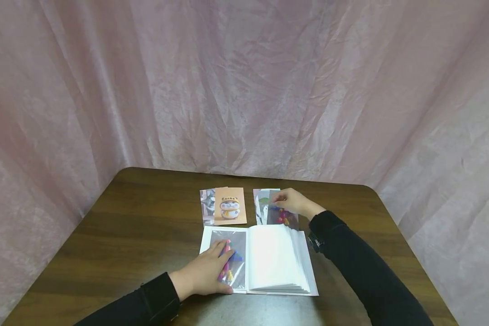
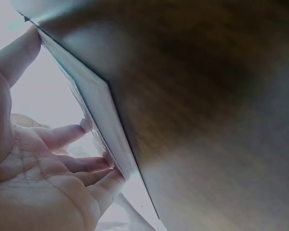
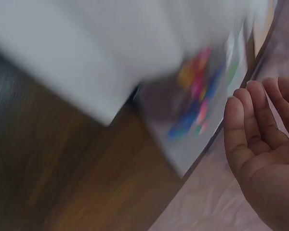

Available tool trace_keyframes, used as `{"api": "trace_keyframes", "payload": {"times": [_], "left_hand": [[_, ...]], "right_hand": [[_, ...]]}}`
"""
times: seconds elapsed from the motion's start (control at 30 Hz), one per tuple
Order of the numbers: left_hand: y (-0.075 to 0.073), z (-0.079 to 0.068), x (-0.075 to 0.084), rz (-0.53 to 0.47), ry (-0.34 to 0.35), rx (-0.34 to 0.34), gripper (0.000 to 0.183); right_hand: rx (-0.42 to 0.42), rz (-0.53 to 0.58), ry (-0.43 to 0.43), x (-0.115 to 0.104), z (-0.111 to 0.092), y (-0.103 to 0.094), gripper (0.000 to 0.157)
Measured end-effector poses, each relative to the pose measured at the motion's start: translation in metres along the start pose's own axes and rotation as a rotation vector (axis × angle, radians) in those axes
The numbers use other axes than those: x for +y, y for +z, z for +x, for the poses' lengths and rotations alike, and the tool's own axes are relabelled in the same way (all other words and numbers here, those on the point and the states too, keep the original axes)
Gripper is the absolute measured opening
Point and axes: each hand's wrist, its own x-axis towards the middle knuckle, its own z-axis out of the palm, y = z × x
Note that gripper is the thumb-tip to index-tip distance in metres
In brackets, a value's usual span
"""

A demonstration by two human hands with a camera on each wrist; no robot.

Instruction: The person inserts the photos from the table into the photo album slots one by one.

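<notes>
A photo album [image 1: 270,258] lies spread on the table. Its left page holds a colourful picture [image 1: 238,258] in a clear sleeve. My left hand [image 1: 205,271] rests on that page, fingers spread over the sleeve and thumb by the near edge; the left wrist view shows its fingertips touching the page. Behind the album's right side, my right hand [image 1: 291,201] is over a dark picture card [image 1: 283,219] with a bright coloured design. Its fingers [image 3: 236,125] are loosely bent, with nothing visible between them in the right wrist view; the thumb is mostly out of frame.
Under the dark card lie overlapping pale cards [image 1: 261,206]. Left of them, an orange card [image 1: 230,208] with a cartoon animal partly covers a grey-toned card [image 1: 208,206]. The album's near side faces the table [image 1: 146,235]; a pink curtain [image 1: 236,90] hangs behind its far edge.
</notes>
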Motion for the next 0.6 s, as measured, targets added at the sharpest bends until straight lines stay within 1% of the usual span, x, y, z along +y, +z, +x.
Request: {"api": "trace_keyframes", "payload": {"times": [0.13, 0.23, 0.33, 0.47, 0.6], "left_hand": [[-0.001, 0.0, -0.001, -0.001, 0.005, -0.001, 0.101], [-0.001, 0.0, -0.001, 0.001, 0.009, 0.004, 0.1], [-0.002, 0.0, -0.001, -0.001, 0.009, 0.008, 0.1], [-0.004, 0.0, 0.0, -0.011, 0.002, 0.0, 0.1], [-0.005, -0.001, 0.002, -0.017, -0.004, -0.006, 0.101]], "right_hand": [[0.031, 0.073, 0.082, 0.019, -0.003, -0.016, 0.03], [0.051, 0.086, 0.115, 0.028, -0.004, -0.025, 0.031], [0.079, 0.06, 0.13, 0.035, -0.003, -0.029, 0.03], [0.113, 0.006, 0.159, 0.043, 0.0, -0.03, 0.029], [0.135, -0.061, 0.195, 0.051, 0.007, -0.026, 0.035]]}}
